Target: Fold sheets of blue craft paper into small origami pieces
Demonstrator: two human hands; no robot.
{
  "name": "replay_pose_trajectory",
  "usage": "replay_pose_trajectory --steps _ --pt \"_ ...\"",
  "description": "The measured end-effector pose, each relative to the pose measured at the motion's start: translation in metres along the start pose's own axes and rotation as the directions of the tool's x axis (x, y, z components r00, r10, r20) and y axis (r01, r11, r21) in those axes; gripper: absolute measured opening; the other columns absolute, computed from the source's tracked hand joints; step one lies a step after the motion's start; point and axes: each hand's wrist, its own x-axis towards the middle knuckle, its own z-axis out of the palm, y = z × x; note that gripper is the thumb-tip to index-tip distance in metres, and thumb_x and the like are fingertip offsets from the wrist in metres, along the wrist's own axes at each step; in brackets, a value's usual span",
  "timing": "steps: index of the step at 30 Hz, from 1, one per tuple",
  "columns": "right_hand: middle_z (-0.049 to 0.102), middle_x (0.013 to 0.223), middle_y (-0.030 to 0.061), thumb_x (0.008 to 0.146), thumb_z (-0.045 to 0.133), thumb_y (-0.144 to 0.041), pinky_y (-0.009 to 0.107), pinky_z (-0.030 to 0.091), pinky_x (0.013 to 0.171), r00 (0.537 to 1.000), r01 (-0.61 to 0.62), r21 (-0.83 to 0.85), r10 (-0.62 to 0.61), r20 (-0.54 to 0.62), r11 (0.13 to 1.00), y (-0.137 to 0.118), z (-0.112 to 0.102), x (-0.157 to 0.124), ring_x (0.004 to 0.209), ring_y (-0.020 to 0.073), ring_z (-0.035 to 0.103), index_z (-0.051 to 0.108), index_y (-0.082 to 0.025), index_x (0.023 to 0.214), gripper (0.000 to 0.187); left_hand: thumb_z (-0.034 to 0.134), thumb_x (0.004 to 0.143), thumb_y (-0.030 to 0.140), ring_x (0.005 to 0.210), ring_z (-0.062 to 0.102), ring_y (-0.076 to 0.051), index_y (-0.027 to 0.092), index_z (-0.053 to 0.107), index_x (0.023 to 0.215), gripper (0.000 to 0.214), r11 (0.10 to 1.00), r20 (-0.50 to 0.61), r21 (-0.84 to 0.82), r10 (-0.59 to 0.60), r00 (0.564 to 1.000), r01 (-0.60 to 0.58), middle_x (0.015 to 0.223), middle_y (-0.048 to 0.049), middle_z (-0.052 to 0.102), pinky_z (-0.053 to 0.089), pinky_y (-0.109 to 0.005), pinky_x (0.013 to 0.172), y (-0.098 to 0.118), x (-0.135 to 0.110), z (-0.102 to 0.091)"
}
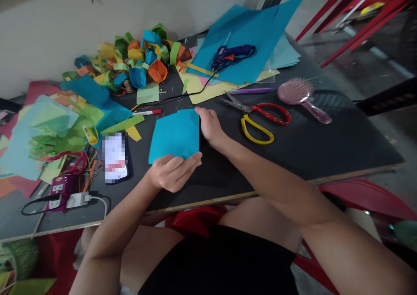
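Over the dark table [325, 149], left hand [174, 173] is gripping blue paper [176, 134] by near edge, right hand [211, 126] by far-right corner.

The person's left hand [174, 172] and right hand [211, 127] are bare, with slim fingers and smooth, narrow wrists. The left arm [112, 230] and right arm [293, 195] are uncovered from the wrist up past the elbow; each forearm is slender near the hand and fuller toward the elbow, where the skin folds in a soft crease. At the bottom centre is a plain black garment [221, 264], its cloth a solid dark shape with a fairly straight upper edge; its kind cannot be told. The left thigh [150, 247] and right thigh [260, 221] show bare on either side.
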Motion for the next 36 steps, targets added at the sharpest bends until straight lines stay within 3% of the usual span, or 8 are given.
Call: replay_pose_trajectory --steps 5,13,17,19,20,23,31,36 --pt "0.014 0.051 -0.0035 0.086 0.046 -0.024 0.030 0.018 0.050 0.979 0.027 -0.085 -0.044 -0.197 0.996 -0.006 -0.001 -0.001 0.050 0.0104 0.016 0.017 -0.022 0.054 0.043 0.066 0.084 0.016 0.058 0.067 -0.012 0.038 0.066 0.116 0.039 0.997 -0.084 -0.067 0.023 0.996 -0.029 0.107 0.0036 0.075 0.050 -0.025 0.041 0.001 0.000 0.000" --pt "0.019 0.046 -0.0048 0.089 0.046 -0.027 0.028 0.019 0.049 0.988 0.089 -0.153 -0.106 -0.112 0.984 -0.006 -0.002 0.001 0.046 0.0085 0.021 0.021 -0.022 0.049 0.048 0.065 0.085 0.022 0.093 0.073 -0.019 0.023 0.070 0.101 0.017 0.969 -0.245 0.135 0.236 0.940 -0.208 0.098 -0.0004 0.076 0.063 -0.027 0.075 0.004 0.000 0.005" --pt "0.023 0.049 -0.0048 0.090 0.048 -0.054 0.027 0.021 0.049 0.985 0.161 -0.159 -0.169 -0.036 0.974 -0.009 -0.007 0.002 0.048 0.0083 0.024 0.025 -0.022 0.052 0.055 0.060 0.087 0.025 0.112 0.066 -0.022 0.021 0.066 0.111 0.026 0.985 -0.349 0.164 0.014 0.937 0.047 0.109 -0.0052 0.073 0.057 -0.034 0.094 -0.009 -0.001 0.003" --pt "0.021 0.050 -0.0051 0.085 0.049 -0.066 0.027 0.021 0.049 0.987 0.155 -0.170 -0.159 -0.008 0.973 -0.010 -0.011 0.004 0.047 0.0081 0.023 0.023 -0.022 0.054 0.060 0.062 0.086 0.029 0.128 0.054 -0.027 0.021 0.060 0.121 0.036 0.934 -0.439 0.088 -0.276 0.855 0.346 0.128 -0.0103 0.064 0.047 -0.043 0.107 -0.027 -0.004 0.003" --pt "0.020 0.051 -0.0051 0.083 0.049 -0.070 0.027 0.021 0.049 0.986 0.168 -0.180 -0.169 0.010 0.969 -0.011 -0.013 0.006 0.047 0.0082 0.023 0.023 -0.022 0.054 0.062 0.064 0.085 0.035 0.136 0.045 -0.030 0.020 0.056 0.126 0.044 0.865 -0.474 0.003 -0.441 0.762 0.502 0.136 -0.0135 0.057 0.041 -0.047 0.111 -0.038 -0.006 0.004" --pt "0.021 0.051 -0.0043 0.079 0.044 -0.078 0.027 0.023 0.049 0.972 0.237 -0.192 -0.232 0.046 0.953 -0.010 -0.016 0.010 0.048 0.0089 0.025 0.026 -0.022 0.054 0.065 0.063 0.084 0.048 0.137 0.043 -0.033 0.022 0.044 0.137 0.062 0.627 -0.308 -0.390 -0.779 0.546 0.675 0.143 -0.0168 0.049 0.042 -0.052 0.109 -0.068 -0.014 0.011" --pt "0.020 0.051 -0.0036 0.077 0.047 -0.079 0.027 0.023 0.048 0.979 0.205 -0.113 -0.205 0.015 0.972 -0.005 -0.019 0.014 0.047 0.0095 0.027 0.029 -0.022 0.052 0.065 0.072 0.075 0.050 0.111 0.064 -0.029 0.019 0.060 0.117 0.053 0.287 0.023 -0.718 -0.901 0.434 0.634 0.121 -0.0128 0.067 0.053 -0.047 0.097 -0.071 -0.012 0.012" --pt "0.026 0.047 -0.0052 0.078 0.045 -0.080 0.026 0.023 0.043 0.997 0.069 -0.024 -0.068 0.022 0.997 0.000 -0.015 0.016 0.043 0.0083 0.027 0.040 -0.022 0.056 0.062 0.076 0.073 0.044 0.104 0.067 -0.024 0.021 0.061 0.115 0.051 0.383 -0.189 -0.723 -0.910 0.369 0.574 0.117 -0.0086 0.069 0.056 -0.041 0.093 -0.073 -0.013 0.007"
